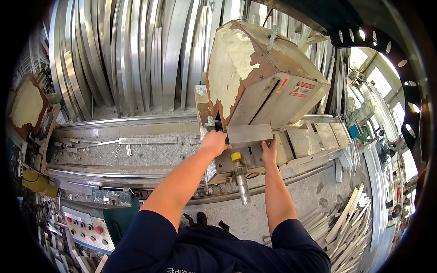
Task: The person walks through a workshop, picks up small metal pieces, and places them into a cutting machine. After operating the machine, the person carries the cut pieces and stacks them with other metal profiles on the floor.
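Observation:
A short, flat-faced piece of silver metal profile [249, 133] lies across the saw-like machine's table, below the hood. My left hand [215, 144] grips its left end, with the fingers over the far side and the thumb toward the near edge. At the right end my right hand [269, 150] holds it, thumb in front and fingertips partly hidden behind. The big angular machine hood [273, 77], with peeling cream and brown paint, rises just beyond the piece. Between my forearms stands a metal clamp cylinder [243, 184] with a yellow tip [236, 156], apart from the profile.
Long aluminium profiles [123, 59] lean in rows at the back. Rails [123, 122] run leftward past offcuts [148, 140] and metal chips. A control panel [88, 230] with several buttons stands at lower left. Scrap strips [348, 223] are piled on the floor at lower right.

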{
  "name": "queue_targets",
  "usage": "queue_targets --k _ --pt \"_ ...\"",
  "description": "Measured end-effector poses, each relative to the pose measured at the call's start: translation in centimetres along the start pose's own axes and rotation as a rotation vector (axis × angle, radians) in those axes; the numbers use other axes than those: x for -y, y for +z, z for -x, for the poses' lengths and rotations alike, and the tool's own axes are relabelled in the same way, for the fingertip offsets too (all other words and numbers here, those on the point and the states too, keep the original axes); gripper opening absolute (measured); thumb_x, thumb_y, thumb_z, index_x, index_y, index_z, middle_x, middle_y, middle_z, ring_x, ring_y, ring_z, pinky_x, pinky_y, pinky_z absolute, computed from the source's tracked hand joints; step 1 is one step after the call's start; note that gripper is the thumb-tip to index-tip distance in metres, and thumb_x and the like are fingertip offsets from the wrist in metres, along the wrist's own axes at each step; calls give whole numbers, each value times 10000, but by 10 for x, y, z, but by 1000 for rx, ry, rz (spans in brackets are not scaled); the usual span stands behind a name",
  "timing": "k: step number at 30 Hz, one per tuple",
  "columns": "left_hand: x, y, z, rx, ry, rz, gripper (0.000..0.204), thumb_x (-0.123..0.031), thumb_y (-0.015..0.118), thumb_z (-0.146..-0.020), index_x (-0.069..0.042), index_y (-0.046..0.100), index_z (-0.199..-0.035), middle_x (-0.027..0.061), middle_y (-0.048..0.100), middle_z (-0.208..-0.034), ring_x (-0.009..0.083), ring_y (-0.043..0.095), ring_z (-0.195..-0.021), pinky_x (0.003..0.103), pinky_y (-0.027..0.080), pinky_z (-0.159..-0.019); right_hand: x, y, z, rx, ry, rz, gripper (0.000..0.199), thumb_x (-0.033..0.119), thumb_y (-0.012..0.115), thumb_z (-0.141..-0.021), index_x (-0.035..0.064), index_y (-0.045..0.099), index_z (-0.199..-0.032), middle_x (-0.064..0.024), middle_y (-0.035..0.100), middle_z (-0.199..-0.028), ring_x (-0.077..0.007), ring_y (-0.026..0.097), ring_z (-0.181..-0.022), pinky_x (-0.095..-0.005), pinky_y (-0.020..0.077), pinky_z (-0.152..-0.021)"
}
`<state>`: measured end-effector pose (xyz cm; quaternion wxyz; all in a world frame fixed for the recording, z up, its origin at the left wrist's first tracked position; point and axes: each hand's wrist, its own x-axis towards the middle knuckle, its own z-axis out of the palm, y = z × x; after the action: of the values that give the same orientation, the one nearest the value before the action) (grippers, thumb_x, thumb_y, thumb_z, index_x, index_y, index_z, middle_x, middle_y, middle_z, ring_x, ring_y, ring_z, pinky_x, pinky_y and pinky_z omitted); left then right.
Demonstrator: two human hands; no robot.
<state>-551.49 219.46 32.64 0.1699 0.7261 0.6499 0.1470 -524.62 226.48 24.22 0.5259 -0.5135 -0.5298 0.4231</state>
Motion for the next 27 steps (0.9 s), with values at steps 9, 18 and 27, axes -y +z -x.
queue_targets --k 9,18,27 --pt "36 -27 79 -51 -99 44 503 -402 679 -803 -43 592 -1145 135 607 -1166 312 532 -1147 421 445 -954 18 6 -1 -49 36 -193 729 17 554 -891 60 149 -1496 -160 254 -1503 -260 386 -1297 -339 391 -1003" --pt "124 -80 362 -708 -607 169 242 -182 709 -777 27 640 -878 155 648 -803 288 624 -728 361 489 -682 -1 -29 -16 -193 23 -414 586 184 580 -926 0 315 -1415 -148 407 -1405 -239 403 -1292 -356 328 -1069" --pt "135 -56 644 -969 -1277 -89 265 -177 578 -860 35 609 -1016 209 643 -874 285 612 -772 389 466 -707 -83 -210 59 -686 211 20 434 420 509 -936 48 621 -1131 -98 612 -855 -215 585 -696 -355 484 -551"
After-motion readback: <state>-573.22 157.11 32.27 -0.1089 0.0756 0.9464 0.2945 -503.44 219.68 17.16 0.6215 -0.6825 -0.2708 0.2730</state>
